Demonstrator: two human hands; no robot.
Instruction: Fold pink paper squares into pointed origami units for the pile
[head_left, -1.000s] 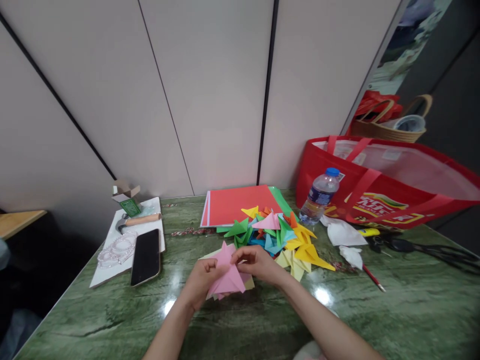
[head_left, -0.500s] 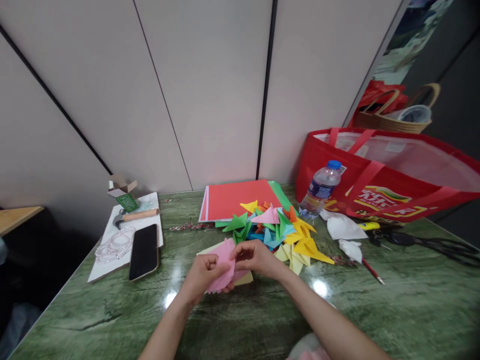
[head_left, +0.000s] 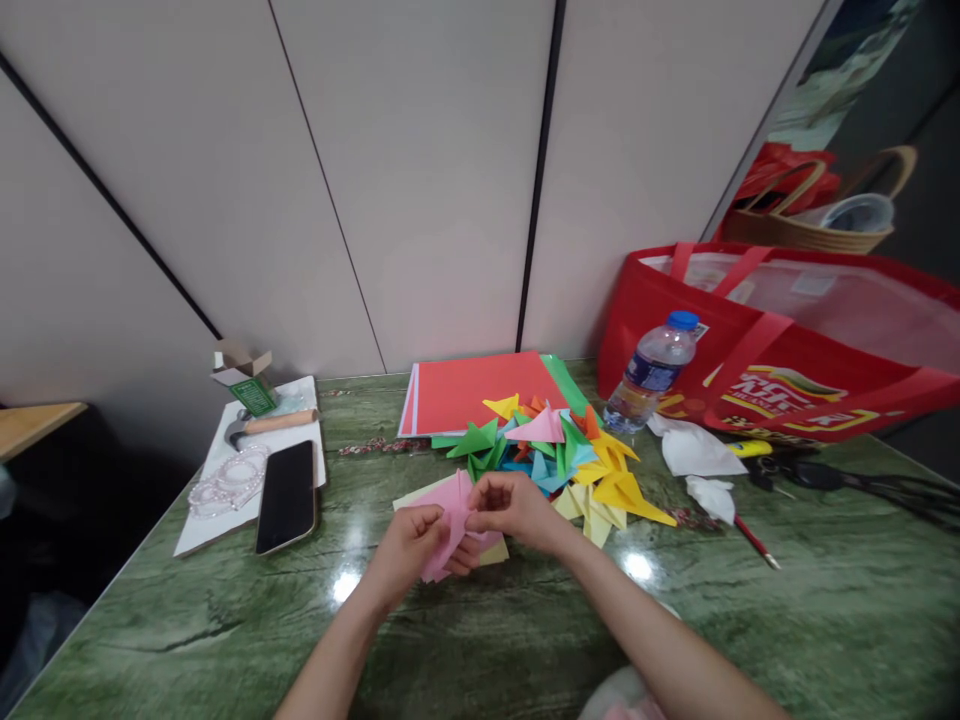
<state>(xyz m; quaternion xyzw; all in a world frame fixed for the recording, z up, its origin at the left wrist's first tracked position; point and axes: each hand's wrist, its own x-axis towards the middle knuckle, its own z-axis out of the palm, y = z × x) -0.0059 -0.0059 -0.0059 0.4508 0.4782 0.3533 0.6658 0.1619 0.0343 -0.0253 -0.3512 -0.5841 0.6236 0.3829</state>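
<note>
A piece of folded pink paper [head_left: 452, 522] is held up between my hands above the front middle of the table. My left hand [head_left: 412, 550] grips its left side, thumb on top and fingertips showing below. With thumb and forefinger, my right hand [head_left: 510, 512] pinches the right edge of the same paper. Under the hands lie pale yellow and pink sheets [head_left: 495, 552], partly hidden. Just beyond is a heap of folded paper pieces [head_left: 547, 450] in green, yellow, orange, blue and pink.
Behind the heap lie red and green sheets [head_left: 480, 395]. To the left are a phone [head_left: 288, 497], a hammer [head_left: 277, 424], beaded strands [head_left: 229, 482] and a small green box [head_left: 247, 382]. On the right stand a water bottle [head_left: 652, 372] and a red bag [head_left: 750, 350], near tissues [head_left: 697, 450] and a brush [head_left: 756, 543].
The pink paper has tilted and its fold has opened a little between my fingers. My right hand has shifted slightly along its edge. The whole view has swung a little.
</note>
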